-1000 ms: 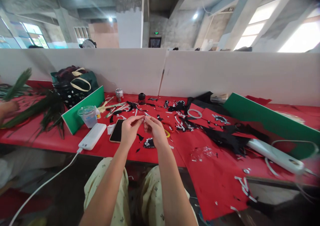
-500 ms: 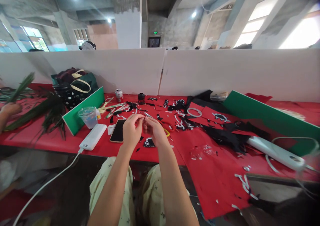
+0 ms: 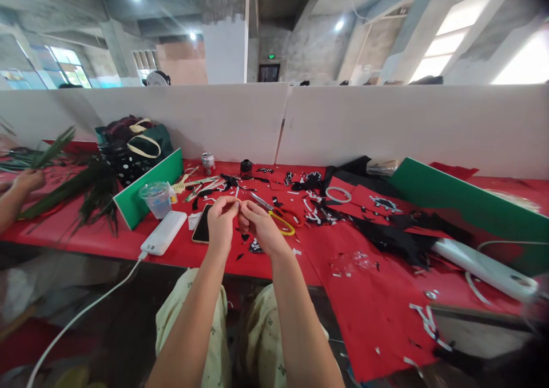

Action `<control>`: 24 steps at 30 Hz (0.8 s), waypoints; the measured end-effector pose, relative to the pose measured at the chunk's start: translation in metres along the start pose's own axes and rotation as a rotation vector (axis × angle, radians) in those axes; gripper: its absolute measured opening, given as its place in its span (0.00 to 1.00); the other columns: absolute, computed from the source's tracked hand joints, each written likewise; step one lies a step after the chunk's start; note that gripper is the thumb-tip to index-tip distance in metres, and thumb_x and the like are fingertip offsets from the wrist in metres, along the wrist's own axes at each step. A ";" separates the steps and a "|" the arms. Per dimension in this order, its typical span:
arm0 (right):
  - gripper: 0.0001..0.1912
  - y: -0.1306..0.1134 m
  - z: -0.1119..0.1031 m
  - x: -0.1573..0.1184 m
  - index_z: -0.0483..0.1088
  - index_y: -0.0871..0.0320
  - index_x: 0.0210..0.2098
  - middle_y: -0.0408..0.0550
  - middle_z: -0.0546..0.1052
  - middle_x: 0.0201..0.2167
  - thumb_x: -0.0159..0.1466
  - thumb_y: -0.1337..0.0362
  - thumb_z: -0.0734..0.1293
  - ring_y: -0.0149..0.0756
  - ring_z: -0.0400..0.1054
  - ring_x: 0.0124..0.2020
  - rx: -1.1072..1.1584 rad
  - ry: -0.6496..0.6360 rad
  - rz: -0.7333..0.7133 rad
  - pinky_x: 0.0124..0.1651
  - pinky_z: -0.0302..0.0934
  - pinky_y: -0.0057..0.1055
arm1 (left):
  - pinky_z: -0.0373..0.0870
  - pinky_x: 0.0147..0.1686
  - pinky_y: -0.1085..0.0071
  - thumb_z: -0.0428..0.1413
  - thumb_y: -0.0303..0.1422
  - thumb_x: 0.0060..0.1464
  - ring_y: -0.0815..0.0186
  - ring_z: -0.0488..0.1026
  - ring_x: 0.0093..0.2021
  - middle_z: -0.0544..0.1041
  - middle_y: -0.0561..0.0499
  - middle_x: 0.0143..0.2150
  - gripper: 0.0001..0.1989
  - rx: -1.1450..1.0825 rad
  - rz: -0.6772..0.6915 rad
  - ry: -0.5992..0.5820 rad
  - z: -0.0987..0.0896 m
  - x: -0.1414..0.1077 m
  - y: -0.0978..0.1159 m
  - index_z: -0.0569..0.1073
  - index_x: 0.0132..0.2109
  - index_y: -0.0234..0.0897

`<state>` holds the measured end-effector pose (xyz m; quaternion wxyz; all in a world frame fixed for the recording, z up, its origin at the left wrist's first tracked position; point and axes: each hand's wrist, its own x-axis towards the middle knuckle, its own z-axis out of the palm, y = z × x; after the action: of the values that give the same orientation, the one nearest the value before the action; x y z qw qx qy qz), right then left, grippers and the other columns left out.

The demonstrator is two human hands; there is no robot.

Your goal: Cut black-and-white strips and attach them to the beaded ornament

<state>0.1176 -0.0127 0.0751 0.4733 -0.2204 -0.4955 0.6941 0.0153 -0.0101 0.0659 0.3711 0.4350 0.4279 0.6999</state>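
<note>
My left hand and my right hand meet over the red table, fingertips pinched together. Whatever lies between them is too small to make out. Behind my left hand a phone lies partly covered. Just beyond my right hand is a pair of scissors with yellow and red handles. Below my right hand sits a black piece dotted with white, partly hidden by the wrist.
A white power bank with a cable and a plastic cup stand at left. Green boards flank the space. Black and white scraps and a white ring lie right. Another person's hand holds green leaves at far left.
The view has shifted slightly, so the table things sit a little farther right. My hands stay pinched together, and more of the scissors shows beside my right hand.
</note>
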 end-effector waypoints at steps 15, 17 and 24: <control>0.19 0.023 -0.009 0.008 0.60 0.56 0.26 0.34 0.61 0.17 0.53 0.49 0.68 0.24 0.54 0.19 -0.161 0.038 -0.047 0.25 0.49 0.24 | 0.55 0.15 0.78 0.59 0.28 0.46 0.75 0.60 0.14 0.63 0.58 0.16 0.08 -0.462 -0.572 -0.106 -0.003 0.001 -0.013 0.66 0.26 0.34; 0.19 0.024 -0.011 0.008 0.61 0.57 0.26 0.35 0.63 0.17 0.52 0.49 0.68 0.24 0.56 0.19 -0.165 0.084 -0.042 0.26 0.52 0.24 | 0.53 0.14 0.78 0.59 0.29 0.47 0.75 0.59 0.13 0.61 0.59 0.15 0.08 -0.489 -0.566 -0.116 -0.003 0.002 -0.016 0.66 0.27 0.35; 0.21 0.019 -0.015 0.007 0.68 0.59 0.31 0.40 0.71 0.20 0.50 0.47 0.69 0.27 0.63 0.19 -0.176 0.248 0.006 0.27 0.60 0.26 | 0.65 0.23 0.77 0.62 0.26 0.43 0.72 0.71 0.24 0.74 0.53 0.26 0.08 -0.589 -0.494 0.057 -0.005 0.007 -0.023 0.72 0.32 0.33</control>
<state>0.1175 -0.0008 0.0535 0.5077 -0.3463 -0.4915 0.6170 0.0116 0.0031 0.0455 0.6256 0.1742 0.3106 0.6942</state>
